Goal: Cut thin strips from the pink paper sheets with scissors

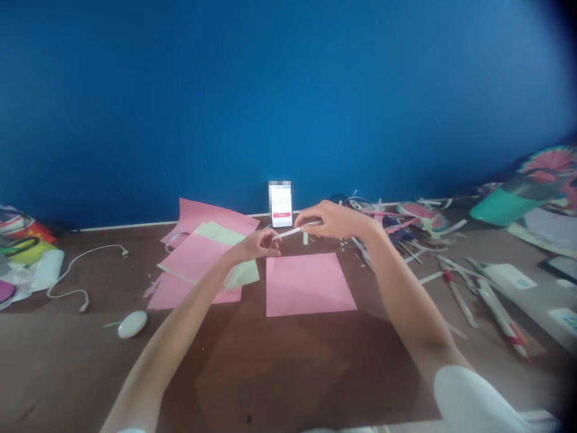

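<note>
Between my two hands a narrow white paper strip (293, 232) is held up, above the far edge of a pink paper sheet (309, 285) lying flat on the table. My left hand (260, 244) pinches the strip's left end with thumb and fingers. Its right end is in the closed fingers of my right hand (331, 219). Just behind the strip a phone (282, 207) with a lit screen leans upright near the blue wall. To the left of my left hand lies a pile of pink sheets (193, 258) with pale green paper (243, 274) among them.
A white cable (85, 258) and a white oval object (132, 325) lie on the left of the brown table (279, 373). Paper scraps (415, 240), pens (460, 299), a white power strip (518, 285) and a green container (505, 206) are at the right. The blue wall (288, 90) stands behind.
</note>
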`<state>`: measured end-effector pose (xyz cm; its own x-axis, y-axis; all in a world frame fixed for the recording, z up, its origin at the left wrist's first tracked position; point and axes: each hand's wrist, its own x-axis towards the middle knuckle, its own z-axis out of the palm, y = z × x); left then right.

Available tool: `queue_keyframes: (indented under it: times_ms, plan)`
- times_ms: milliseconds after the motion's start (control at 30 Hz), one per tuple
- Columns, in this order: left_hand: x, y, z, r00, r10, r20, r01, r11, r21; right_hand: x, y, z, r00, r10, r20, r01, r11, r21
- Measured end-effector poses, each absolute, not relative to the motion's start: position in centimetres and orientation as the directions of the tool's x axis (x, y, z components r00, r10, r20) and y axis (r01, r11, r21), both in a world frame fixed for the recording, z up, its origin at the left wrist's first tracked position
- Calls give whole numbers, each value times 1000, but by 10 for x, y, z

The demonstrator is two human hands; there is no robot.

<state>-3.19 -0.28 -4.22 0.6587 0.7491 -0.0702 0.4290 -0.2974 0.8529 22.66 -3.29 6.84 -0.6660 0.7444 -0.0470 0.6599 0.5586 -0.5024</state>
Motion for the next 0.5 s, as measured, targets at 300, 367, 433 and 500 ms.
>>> queue_keyframes:
  times_ms: [300,367,433,500]
  plan:
    - [-55,5,-21,546,835,-64,412,-201,889,232,-29,69,-609,784,-119,710,473,-521]
    - [-56,5,-21,527,848,-62,401,-183,897,232,-28,67,-606,785,-129,714,466,-522]
    - [-56,5,-23,517,854,-62,384,-167,908,232,-27,65,-607,783,-133,715,466,-522]
    - [-56,6,-24,521,851,-71,381,-157,911,232,-26,64,-612,780,-134,714,471,-518]
